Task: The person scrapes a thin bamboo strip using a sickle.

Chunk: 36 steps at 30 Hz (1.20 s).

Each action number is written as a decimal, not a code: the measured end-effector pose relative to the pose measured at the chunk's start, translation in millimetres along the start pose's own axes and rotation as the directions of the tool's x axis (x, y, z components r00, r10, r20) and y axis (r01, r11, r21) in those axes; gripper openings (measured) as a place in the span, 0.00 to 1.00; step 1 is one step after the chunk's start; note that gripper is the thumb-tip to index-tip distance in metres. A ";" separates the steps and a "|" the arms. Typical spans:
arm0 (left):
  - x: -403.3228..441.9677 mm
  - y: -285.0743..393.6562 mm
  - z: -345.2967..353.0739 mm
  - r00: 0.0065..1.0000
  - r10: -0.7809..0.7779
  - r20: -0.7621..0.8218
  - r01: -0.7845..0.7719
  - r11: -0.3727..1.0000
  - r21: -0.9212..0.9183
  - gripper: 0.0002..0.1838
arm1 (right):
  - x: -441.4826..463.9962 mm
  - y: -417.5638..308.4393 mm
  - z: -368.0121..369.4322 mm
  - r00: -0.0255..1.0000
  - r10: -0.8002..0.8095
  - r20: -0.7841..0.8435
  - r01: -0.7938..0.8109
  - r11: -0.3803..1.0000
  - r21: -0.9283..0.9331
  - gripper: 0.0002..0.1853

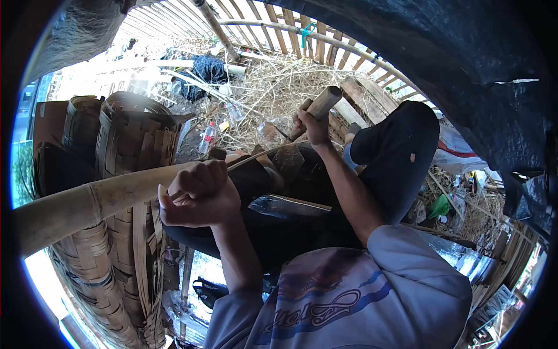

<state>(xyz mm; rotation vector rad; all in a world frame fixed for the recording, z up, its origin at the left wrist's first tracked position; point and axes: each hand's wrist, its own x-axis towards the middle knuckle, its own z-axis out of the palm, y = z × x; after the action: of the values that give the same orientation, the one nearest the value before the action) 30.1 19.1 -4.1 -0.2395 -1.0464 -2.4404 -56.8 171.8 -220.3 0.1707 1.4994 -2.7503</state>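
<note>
A thick bamboo pole (116,192) comes in from the left and runs behind my left hand (200,195). That hand is a closed fist with the thumb sticking out to the left; what its fingers hold, if anything, is hidden. A small dark block (217,153) shows just above the knuckles. My right hand (313,126) is wrapped round a short, thick wooden stick (324,102), tilted with its dark end up to the right. Between the hands, a thin pale strip (261,154) slants towards the right hand. Below it is a flat brownish piece (288,161).
A dark shiny piece with a pale edge (290,206) lies on my lap. Rolled woven bamboo mats (125,145) stand at the left. Straw (279,81), a plastic bottle (207,138) and black plastic (210,68) litter the ground ahead. A slatted bamboo fence (290,35) curves behind.
</note>
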 end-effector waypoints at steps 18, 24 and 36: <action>-1.2 -4.3 -3.7 0.999 0.000 0.036 0.000 1.000 -0.005 0.25 | -7.2 76.9 -47.1 0.886 -0.226 0.404 0.435 0.705 -0.560 0.07; -1.3 -4.3 -8.3 0.999 -0.027 0.024 0.027 1.000 0.001 0.25 | 2.1 30.0 -25.6 0.988 0.126 0.084 -0.045 0.774 -0.631 0.08; -3.2 -6.1 -8.9 0.999 -0.030 0.045 0.029 0.999 0.036 0.26 | -7.3 58.0 -50.1 0.992 0.111 0.060 -0.055 0.806 -0.589 0.05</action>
<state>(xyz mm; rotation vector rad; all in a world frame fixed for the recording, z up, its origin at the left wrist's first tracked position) 30.2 17.5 -15.2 -0.2706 -1.1187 -2.4511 -41.6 182.0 -295.1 0.0956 2.1586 -2.0569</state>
